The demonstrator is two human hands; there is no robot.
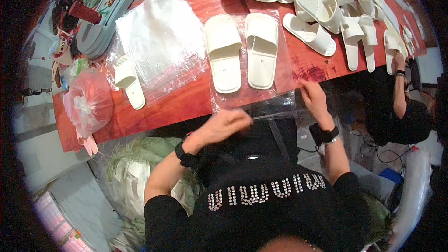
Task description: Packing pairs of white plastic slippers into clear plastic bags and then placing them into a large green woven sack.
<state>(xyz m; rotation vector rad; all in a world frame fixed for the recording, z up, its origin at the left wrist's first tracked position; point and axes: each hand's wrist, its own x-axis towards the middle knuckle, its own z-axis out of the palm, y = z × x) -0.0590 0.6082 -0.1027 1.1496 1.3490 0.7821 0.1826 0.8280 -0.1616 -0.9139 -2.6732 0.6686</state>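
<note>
A pair of white slide slippers [242,49] lies side by side on a clear plastic bag [280,72] at the near edge of the red table [182,100]. My left hand [224,123] is blurred below the table edge, fingers closed on the bag's near left corner. My right hand [313,98] pinches the bag's near right corner by the edge. Both wrists wear black bands.
A stack of clear bags [161,37] and a single white slipper [128,81] lie to the left. Several white slippers [326,11] crowd the far right. A pink bag [91,102] and grey soles [100,28] sit far left. Another person's arm [400,84] reaches in at the right.
</note>
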